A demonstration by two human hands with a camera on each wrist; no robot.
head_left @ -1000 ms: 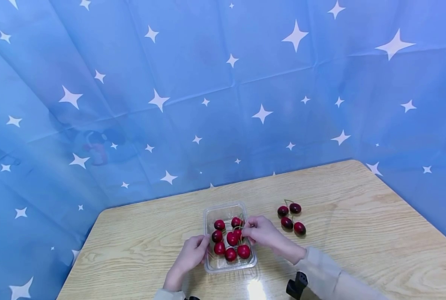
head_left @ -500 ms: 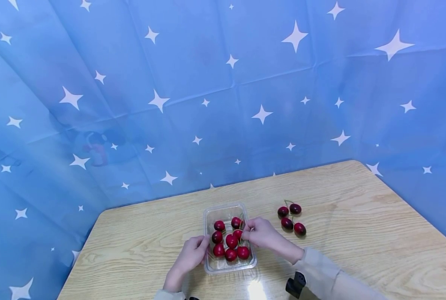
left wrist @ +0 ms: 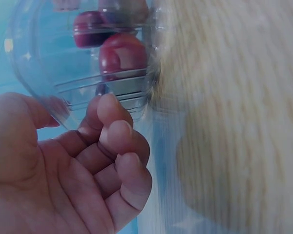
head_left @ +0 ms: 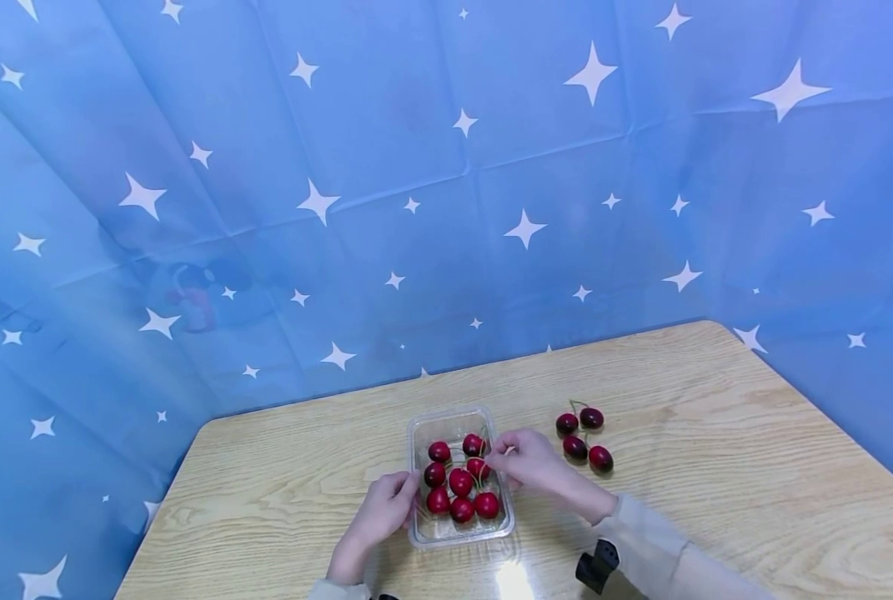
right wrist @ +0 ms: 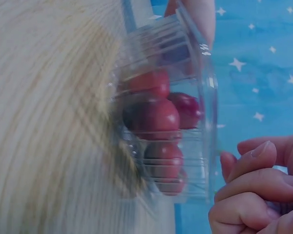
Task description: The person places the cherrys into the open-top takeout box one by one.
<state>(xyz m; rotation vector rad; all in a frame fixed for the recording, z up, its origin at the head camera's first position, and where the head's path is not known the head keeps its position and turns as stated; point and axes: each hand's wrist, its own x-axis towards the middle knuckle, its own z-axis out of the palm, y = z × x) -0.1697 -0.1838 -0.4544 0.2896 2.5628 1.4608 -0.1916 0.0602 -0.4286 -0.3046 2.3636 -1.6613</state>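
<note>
A clear plastic box [head_left: 463, 542] stands on the table and holds several dark red cherries [head_left: 461, 482], some with green stems. My left hand [head_left: 382, 504] grips the box's left side. In the left wrist view its thumb hooks over the rim, and curled fingers [left wrist: 122, 134] lie against the outer wall. At the right rim, my right hand [head_left: 532, 467] has thumb and index tips together at a cherry stem and appears to pinch it. The right wrist view shows curled fingers [right wrist: 249, 185] just beyond the rim; the stem is barely visible there.
On the table [head_left: 281, 467], right of the box, lie several loose cherries [head_left: 599, 457], with stems on some. A blue cloth [head_left: 386, 167] with white stars hangs behind the table. Black wrist cameras [head_left: 598, 567] sit on both forearms.
One cherry in the middle of the box has shifted slightly left and toward the near side. My right hand has made only small movements at the rim. The left hand stays in place.
</note>
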